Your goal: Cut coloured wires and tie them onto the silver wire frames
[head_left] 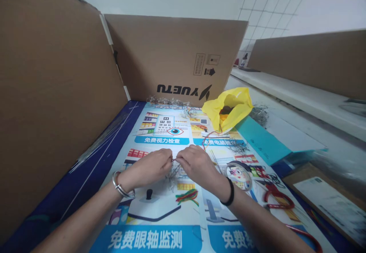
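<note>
Both forearms come in from the bottom edge, a silver bangle (121,186) on the left wrist and a black band (230,192) on the right. The left hand (151,167) and the right hand (197,164) meet fingertip to fingertip over the middle of the table. The thumb and forefinger of each are pinched shut on the two ends of a thin wire (174,160), the other fingers curled in. The wire is held just above the table and is too fine to make out its shape.

Right under the hands lies a small heap of wires (172,177), touching the printed poster (160,239) that covers the table. Just nearer the camera than the heap lies a bundle of red, green and yellow strands (187,196). A loose red cord (207,136) curls on the poster beyond the right hand.

To the right, near the right forearm, lie red-handled scissors (276,200). Farther back on the right a yellow plastic bag (230,106) stands open, with a teal folder (261,141) beside it and a grey tangle of wire (259,114) behind that.

A cardboard sheet (177,55) printed with upside-down letters stands upright at the far edge of the poster, with more wire (168,101) strewn along its foot. Another cardboard wall (42,93) closes off the left side.
</note>
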